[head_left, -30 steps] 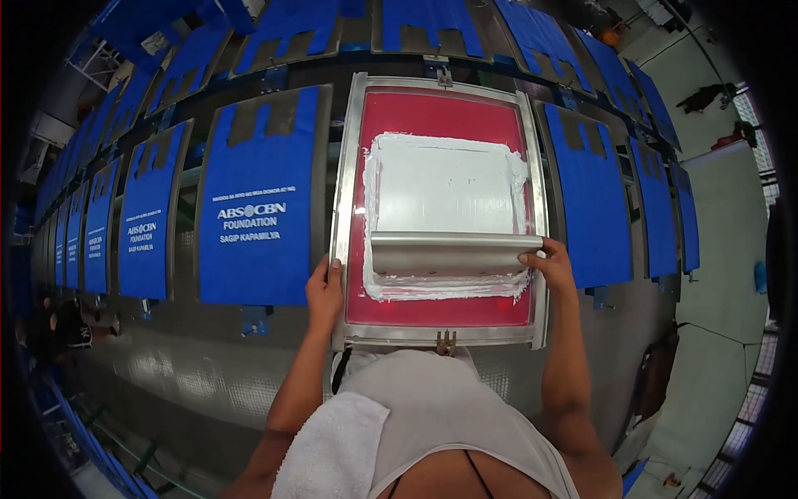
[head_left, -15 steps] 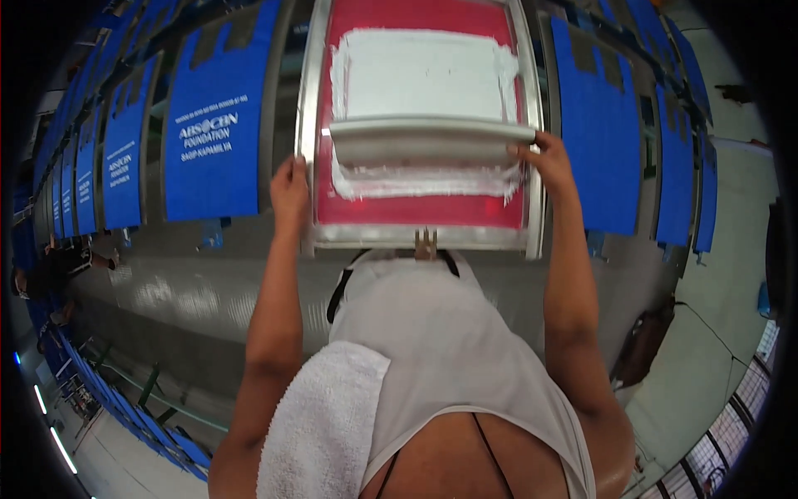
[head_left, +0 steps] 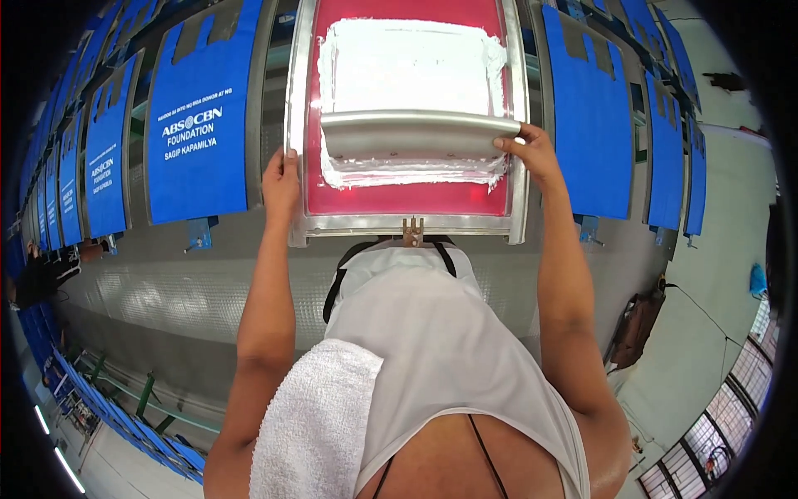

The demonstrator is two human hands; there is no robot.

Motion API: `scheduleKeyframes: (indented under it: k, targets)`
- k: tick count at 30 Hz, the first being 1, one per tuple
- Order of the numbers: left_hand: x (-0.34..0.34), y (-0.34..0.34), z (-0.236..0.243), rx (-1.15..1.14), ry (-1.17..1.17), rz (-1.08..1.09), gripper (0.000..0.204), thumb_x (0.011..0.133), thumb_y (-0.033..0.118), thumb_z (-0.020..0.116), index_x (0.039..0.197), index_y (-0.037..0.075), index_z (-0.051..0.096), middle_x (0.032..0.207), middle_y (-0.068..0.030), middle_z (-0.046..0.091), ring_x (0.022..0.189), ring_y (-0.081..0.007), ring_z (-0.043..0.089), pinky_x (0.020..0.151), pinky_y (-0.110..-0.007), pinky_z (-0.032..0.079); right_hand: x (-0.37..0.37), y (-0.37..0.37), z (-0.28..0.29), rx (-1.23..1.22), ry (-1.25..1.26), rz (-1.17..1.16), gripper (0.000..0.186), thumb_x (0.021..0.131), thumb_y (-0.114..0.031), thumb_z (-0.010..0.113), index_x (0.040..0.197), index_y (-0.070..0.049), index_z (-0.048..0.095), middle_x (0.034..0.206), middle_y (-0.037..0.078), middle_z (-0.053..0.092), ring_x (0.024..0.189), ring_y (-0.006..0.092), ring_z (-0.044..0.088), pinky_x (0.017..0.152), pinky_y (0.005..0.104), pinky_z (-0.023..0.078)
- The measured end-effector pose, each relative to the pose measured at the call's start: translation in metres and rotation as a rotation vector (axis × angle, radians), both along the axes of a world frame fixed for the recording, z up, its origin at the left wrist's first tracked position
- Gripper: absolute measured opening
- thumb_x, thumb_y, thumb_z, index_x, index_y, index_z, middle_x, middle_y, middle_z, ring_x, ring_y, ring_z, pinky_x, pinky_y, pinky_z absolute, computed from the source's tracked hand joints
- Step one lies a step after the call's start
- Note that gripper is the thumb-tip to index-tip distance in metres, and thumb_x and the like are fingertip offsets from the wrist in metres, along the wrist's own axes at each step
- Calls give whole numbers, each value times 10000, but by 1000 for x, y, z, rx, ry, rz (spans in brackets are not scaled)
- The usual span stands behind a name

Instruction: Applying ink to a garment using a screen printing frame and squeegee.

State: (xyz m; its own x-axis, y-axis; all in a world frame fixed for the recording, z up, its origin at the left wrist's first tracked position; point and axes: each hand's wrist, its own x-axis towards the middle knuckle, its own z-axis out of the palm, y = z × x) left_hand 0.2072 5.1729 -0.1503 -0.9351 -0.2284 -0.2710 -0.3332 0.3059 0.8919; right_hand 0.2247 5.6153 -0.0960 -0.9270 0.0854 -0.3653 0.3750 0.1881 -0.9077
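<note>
In front of me lies a silk-screen frame [head_left: 517, 200] with silver metal edges and a red mesh [head_left: 366, 202]. White ink [head_left: 407, 66] covers a broad rectangle of the mesh, with ragged edges. A silver metal squeegee [head_left: 399, 133] lies crosswise over the near part of the ink, its lower edge in a white smear. My right hand [head_left: 536, 154] pinches the squeegee's right end between thumb and fingers, over the frame's right rail. My left hand [head_left: 281, 185] is closed around the frame's left rail, thumb on top; some fingers are hidden.
Blue fabric panels with cut-out handles lie on boards to the left [head_left: 199, 125] and right [head_left: 586, 116], the left ones printed in white. A metal clip [head_left: 412, 232] sits at the frame's near edge. A brown bag [head_left: 638, 328] hangs at right. A person [head_left: 50, 270] is at far left.
The view has shifted slightly, so the frame sits a little further left and higher. Both hands keep their holds, and the squeegee stays at about the same place on the mesh.
</note>
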Motion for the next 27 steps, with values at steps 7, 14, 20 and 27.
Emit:
scheduleKeyframes:
  k: [7, 14, 20, 27]
  targets:
    - [15, 28, 94, -502, 565, -565, 413, 753, 234, 702, 1113, 63, 596, 1095, -133, 554, 1020, -320, 535, 894, -382, 414, 35, -36, 62, 846, 53, 474, 317, 616, -22, 712, 921, -58, 634, 892, 84, 643, 892, 236, 602, 868, 368, 448]
    - [-42, 69, 137, -664, 477, -1029, 250, 609, 18, 658, 851, 61, 618, 780, -96, 618, 791, -294, 598, 720, -412, 466, 32, -48, 60, 946, 195, 467, 405, 551, 26, 599, 945, -53, 643, 793, 151, 626, 790, 337, 588, 798, 439, 430]
    - [-154, 95, 86, -761, 703, -750, 338, 640, 29, 645, 972, 17, 586, 937, -150, 618, 876, -322, 580, 796, -418, 452, -106, -24, 30, 1203, 615, 326, 409, 633, -6, 593, 1034, -85, 584, 939, 109, 621, 931, 274, 568, 932, 498, 360]
    - [-110, 89, 73, -788, 434, -841, 395, 611, 13, 623, 1001, 31, 564, 1018, -150, 578, 948, -319, 538, 844, -421, 404, -67, -40, 2, 1185, 397, 510, 252, 720, -19, 523, 962, -85, 546, 890, 83, 540, 932, 251, 548, 983, 595, 274]
